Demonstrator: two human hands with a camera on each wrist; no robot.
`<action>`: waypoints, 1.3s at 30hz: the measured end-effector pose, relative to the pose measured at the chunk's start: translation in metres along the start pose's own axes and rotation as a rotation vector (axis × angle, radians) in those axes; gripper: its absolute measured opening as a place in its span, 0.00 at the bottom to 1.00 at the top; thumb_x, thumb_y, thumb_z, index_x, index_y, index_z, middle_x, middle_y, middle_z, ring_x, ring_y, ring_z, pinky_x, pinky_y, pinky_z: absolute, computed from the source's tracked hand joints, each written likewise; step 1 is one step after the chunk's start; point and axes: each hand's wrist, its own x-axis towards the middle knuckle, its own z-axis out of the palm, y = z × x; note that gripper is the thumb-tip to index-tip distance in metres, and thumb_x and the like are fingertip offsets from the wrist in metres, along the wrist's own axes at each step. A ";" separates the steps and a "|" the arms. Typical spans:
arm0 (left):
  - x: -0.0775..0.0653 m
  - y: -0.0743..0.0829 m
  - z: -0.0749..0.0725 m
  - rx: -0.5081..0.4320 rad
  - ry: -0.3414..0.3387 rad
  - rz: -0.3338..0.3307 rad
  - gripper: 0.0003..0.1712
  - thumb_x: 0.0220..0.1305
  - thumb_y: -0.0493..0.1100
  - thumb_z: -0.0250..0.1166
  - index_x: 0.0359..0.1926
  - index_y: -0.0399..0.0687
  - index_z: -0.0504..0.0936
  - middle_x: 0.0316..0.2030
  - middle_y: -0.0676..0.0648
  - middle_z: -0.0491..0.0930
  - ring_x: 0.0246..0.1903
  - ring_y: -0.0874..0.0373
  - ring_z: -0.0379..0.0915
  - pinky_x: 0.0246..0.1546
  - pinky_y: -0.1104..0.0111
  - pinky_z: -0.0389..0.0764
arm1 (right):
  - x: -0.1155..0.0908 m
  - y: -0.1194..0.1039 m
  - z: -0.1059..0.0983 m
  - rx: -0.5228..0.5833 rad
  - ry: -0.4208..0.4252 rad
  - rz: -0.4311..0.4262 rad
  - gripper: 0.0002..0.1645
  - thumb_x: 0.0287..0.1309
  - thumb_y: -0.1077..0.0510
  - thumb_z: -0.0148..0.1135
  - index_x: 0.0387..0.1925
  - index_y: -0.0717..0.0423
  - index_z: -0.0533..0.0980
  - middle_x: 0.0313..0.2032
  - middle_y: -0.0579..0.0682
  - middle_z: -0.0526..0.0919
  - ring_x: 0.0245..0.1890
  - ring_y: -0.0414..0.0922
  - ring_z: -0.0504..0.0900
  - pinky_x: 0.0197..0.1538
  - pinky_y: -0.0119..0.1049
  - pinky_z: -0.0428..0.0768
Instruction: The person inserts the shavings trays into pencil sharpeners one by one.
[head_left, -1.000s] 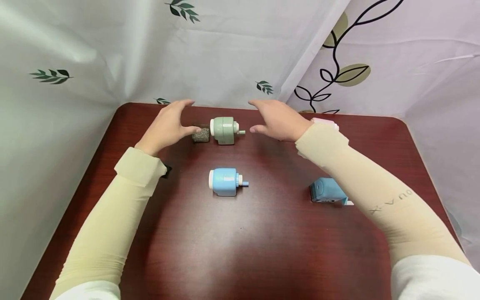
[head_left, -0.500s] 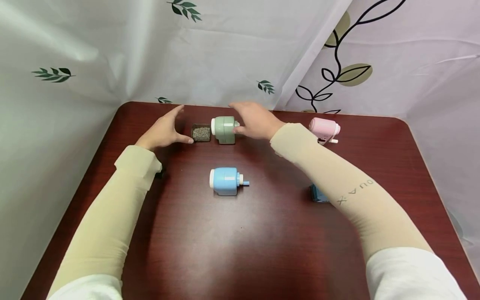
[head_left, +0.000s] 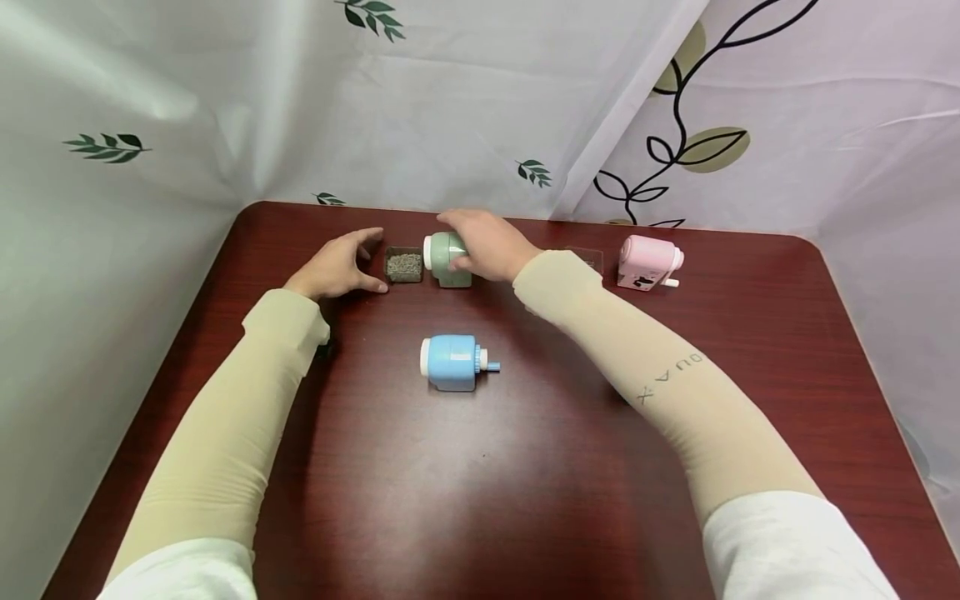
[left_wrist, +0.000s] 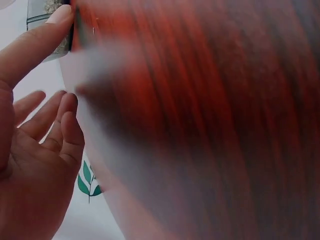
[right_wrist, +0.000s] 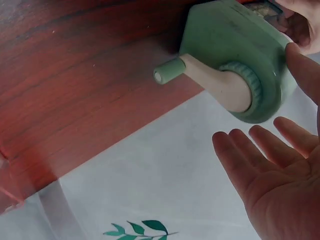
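A green crank pencil sharpener (head_left: pixel 452 268) with a white end lies near the table's back edge. My right hand (head_left: pixel 486 243) reaches over its crank side, fingers spread and loosely bent. In the right wrist view, the crank (right_wrist: pixel 215 85) shows in full and the thumb is at the sharpener's edge; whether it touches cannot be told. Left of the sharpener sits a small clear tray of grey-brown shavings (head_left: pixel 403 267). My left hand (head_left: pixel 335 265) is beside that tray, thumb and fingers apart around its left side, and holds nothing.
A blue pencil sharpener (head_left: pixel 452 362) lies nearer to me at mid-table. Farther right stands a pink sharpener (head_left: pixel 647 262). A clear, flat-looking tray (head_left: pixel 588 260) is partly behind my right sleeve. White curtains (head_left: pixel 420 108) hang behind the table's back edge.
My right hand has moved left onto the green sharpener's crank side, uncovering the pink sharpener; my sleeve now hides the darker blue one. My left hand has drawn slightly back from the tray.
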 end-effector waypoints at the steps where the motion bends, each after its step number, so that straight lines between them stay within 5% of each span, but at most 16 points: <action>1: 0.000 0.001 0.001 -0.007 0.004 0.001 0.56 0.52 0.38 0.79 0.76 0.38 0.57 0.69 0.36 0.65 0.57 0.40 0.69 0.59 0.48 0.68 | 0.001 -0.001 0.001 0.000 -0.003 0.001 0.45 0.63 0.52 0.70 0.74 0.61 0.61 0.72 0.56 0.65 0.73 0.51 0.62 0.74 0.38 0.56; 14: 0.002 0.003 0.005 -0.017 0.020 0.019 0.42 0.53 0.38 0.78 0.69 0.42 0.71 0.57 0.37 0.77 0.48 0.44 0.75 0.53 0.53 0.71 | 0.005 -0.005 0.007 0.006 -0.023 0.009 0.35 0.64 0.53 0.69 0.69 0.58 0.70 0.61 0.53 0.79 0.55 0.48 0.78 0.61 0.39 0.72; 23: 0.003 0.004 0.008 -0.014 0.050 0.036 0.40 0.52 0.40 0.80 0.66 0.42 0.74 0.42 0.37 0.80 0.44 0.46 0.75 0.51 0.54 0.70 | 0.004 -0.005 0.008 0.009 -0.005 0.021 0.35 0.64 0.52 0.69 0.68 0.59 0.71 0.61 0.53 0.79 0.55 0.47 0.79 0.60 0.39 0.74; 39: 0.004 0.004 0.012 -0.042 0.082 0.045 0.38 0.50 0.40 0.81 0.63 0.44 0.77 0.38 0.41 0.80 0.40 0.50 0.75 0.47 0.58 0.70 | 0.005 -0.004 0.007 0.008 -0.003 0.018 0.35 0.63 0.52 0.70 0.68 0.60 0.71 0.61 0.55 0.79 0.55 0.48 0.79 0.60 0.39 0.74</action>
